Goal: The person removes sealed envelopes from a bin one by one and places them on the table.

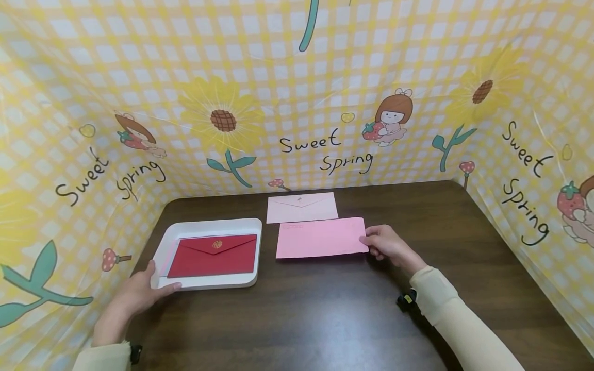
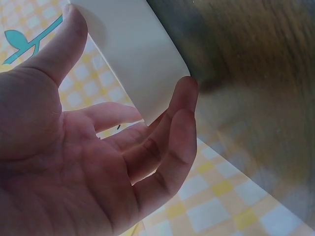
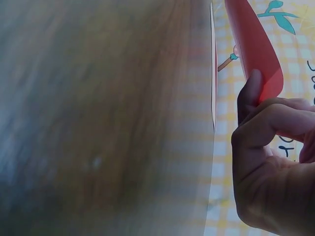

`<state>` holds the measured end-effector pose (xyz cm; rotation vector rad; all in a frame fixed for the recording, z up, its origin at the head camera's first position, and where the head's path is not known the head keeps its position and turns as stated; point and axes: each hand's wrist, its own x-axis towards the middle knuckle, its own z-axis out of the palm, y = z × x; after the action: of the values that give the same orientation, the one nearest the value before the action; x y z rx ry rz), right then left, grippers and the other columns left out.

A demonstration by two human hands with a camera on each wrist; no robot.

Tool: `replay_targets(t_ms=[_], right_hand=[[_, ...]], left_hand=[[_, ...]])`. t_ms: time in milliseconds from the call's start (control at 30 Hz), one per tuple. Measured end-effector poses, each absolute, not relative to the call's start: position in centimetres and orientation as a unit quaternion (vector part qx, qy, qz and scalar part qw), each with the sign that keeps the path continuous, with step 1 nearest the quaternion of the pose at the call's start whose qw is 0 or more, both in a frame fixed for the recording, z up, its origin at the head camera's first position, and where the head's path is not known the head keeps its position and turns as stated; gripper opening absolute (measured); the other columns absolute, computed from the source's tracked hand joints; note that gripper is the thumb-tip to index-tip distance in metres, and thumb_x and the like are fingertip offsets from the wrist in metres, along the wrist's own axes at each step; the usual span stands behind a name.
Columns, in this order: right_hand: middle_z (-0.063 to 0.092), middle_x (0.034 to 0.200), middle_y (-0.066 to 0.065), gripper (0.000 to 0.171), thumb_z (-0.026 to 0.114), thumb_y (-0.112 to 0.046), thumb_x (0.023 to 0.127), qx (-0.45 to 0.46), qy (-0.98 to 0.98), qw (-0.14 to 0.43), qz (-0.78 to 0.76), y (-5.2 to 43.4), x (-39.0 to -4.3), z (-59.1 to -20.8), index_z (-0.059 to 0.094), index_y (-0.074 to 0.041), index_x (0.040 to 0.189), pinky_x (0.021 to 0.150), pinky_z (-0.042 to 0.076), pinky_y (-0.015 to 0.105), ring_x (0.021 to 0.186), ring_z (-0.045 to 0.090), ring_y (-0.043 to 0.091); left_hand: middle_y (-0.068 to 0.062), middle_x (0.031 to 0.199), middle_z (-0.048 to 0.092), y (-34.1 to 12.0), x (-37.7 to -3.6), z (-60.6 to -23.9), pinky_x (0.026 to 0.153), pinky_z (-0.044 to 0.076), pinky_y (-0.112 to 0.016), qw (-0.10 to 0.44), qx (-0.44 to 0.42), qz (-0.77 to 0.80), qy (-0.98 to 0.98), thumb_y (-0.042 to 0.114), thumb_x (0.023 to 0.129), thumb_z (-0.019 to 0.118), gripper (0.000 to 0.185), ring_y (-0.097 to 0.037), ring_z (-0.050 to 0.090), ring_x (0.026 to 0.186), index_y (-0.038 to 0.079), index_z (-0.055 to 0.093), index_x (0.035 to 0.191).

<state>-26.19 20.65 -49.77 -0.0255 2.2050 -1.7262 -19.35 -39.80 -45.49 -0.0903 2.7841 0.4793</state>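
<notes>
A bright pink envelope is pinched at its right edge between the thumb and fingers of my right hand. In the right wrist view this envelope stands off the table surface. My left hand grips the near left corner of a shallow white tray. The left wrist view has the thumb on one side of the tray's corner and the fingers on the other. Inside the tray lies a red envelope with a gold emblem, over a paler pink one that peeks out at its left.
A pale pink envelope with a pointed flap lies on the dark wooden table, just behind the bright pink one. Yellow checked cloth with printed flowers walls in the back and both sides.
</notes>
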Motion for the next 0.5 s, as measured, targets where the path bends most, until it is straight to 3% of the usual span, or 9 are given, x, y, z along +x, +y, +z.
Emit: replay_targets(t_ms=[500], right_hand=[[0.045, 0.059, 0.0, 0.015, 0.065, -0.01, 0.103, -0.006, 0.78, 0.179, -0.6, 22.0, -25.5, -49.8, 0.06, 0.002, 0.095, 0.046, 0.037, 0.024, 0.052, 0.042, 0.012]], left_hand=[[-0.055, 0.143, 0.028, -39.8, -19.4, -45.5, 0.103, 0.04, -0.071, 0.152, -0.033, 0.17, 0.973, 0.068, 0.09, 0.072, 0.128, -0.066, 0.044, 0.124, -0.026, 0.009, 0.151]])
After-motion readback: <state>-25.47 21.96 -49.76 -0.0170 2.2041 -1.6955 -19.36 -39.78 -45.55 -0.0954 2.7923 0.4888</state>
